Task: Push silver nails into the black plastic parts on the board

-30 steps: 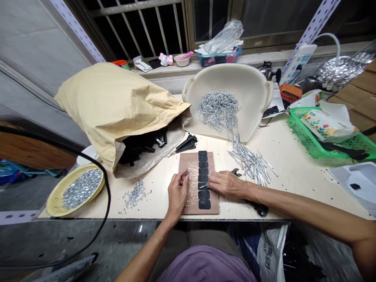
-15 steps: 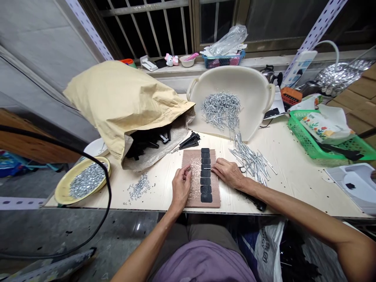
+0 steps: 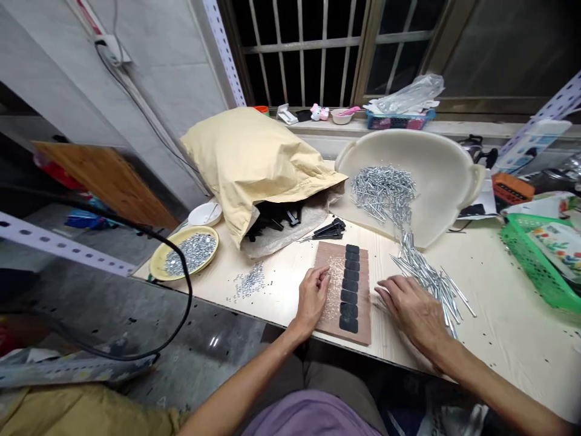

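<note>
A brown board lies at the near table edge with a row of black pads down its middle and fine silvery bits left of them. My left hand rests on the board's left edge, fingers curled together over the bits; what they pinch is too small to see. My right hand lies on the table just right of the board, fingers stretched out flat at the near end of a heap of long metal pins.
A tipped cream basin spills more pins. A tan sack holds black parts; black clips lie beside it. There are also a yellow plate of nuts, loose nuts and a green basket.
My right hand left the black pads and moved right, onto the table beside the pins. My left hand stayed on the board. The view swung to the left.
</note>
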A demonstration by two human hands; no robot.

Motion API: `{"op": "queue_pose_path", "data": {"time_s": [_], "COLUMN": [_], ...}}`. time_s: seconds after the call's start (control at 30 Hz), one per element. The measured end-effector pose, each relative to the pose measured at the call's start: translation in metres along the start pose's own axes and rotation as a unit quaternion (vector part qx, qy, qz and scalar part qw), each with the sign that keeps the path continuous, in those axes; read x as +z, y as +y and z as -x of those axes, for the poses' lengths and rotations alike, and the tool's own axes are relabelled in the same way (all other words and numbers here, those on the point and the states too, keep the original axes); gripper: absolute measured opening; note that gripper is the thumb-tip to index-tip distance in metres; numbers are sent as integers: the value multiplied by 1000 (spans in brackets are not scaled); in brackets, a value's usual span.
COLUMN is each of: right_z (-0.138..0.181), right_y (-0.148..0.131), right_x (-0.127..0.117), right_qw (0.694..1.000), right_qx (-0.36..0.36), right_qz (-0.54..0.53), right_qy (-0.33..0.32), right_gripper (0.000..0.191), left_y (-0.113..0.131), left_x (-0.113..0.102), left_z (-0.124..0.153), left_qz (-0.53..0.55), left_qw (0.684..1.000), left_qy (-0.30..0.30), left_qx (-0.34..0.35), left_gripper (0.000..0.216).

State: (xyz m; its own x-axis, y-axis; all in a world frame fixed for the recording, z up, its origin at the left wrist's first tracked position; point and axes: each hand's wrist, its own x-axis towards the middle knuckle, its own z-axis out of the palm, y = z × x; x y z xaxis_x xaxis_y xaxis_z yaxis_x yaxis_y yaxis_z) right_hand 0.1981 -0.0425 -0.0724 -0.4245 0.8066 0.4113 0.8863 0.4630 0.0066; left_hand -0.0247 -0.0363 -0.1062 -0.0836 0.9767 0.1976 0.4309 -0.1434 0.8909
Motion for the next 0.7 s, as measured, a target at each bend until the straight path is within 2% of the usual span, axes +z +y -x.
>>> {"op": "queue_pose_path", "data": {"time_s": [0.07, 0.13, 0.23, 0.3, 0.4, 0.47, 0.57, 0.7], "right_z": [-41, -88, -148, -173, -188, -189, -184, -174], "right_y": [-5, -11, -21, -26, -30, -29, -25, -24], "right_x": [11, 31, 70, 93, 116, 123, 123, 110], "right_qw": [999, 996, 988, 981, 972, 970, 972, 983], "right_qx": [-47, -82, -153, -192, -228, -237, -231, -174], "right_qz": [-18, -36, -35, -28, -29, -32, -34, -64], "right_qy": [13, 14, -6, -26, -50, -52, -37, 7], "right_gripper": [24, 25, 25, 24, 22, 23, 28, 35], "left_y": [1, 0, -12, -26, -46, -56, -63, -69], "left_x": [-8, -25, -67, -100, -137, -150, -155, -157], "left_z": [2, 3, 1, 2, 7, 11, 12, 6], "left_qz": [9, -5, -89, -169, -280, -325, -367, -388], "left_qw": [1000, 999, 990, 977, 954, 943, 928, 919], "left_qy": [13, 44, 111, 126, 98, 58, 13, 3], "left_qx": [-2, 0, 14, 25, 38, 48, 65, 72], "left_gripper": [27, 27, 25, 24, 23, 22, 23, 22]}}
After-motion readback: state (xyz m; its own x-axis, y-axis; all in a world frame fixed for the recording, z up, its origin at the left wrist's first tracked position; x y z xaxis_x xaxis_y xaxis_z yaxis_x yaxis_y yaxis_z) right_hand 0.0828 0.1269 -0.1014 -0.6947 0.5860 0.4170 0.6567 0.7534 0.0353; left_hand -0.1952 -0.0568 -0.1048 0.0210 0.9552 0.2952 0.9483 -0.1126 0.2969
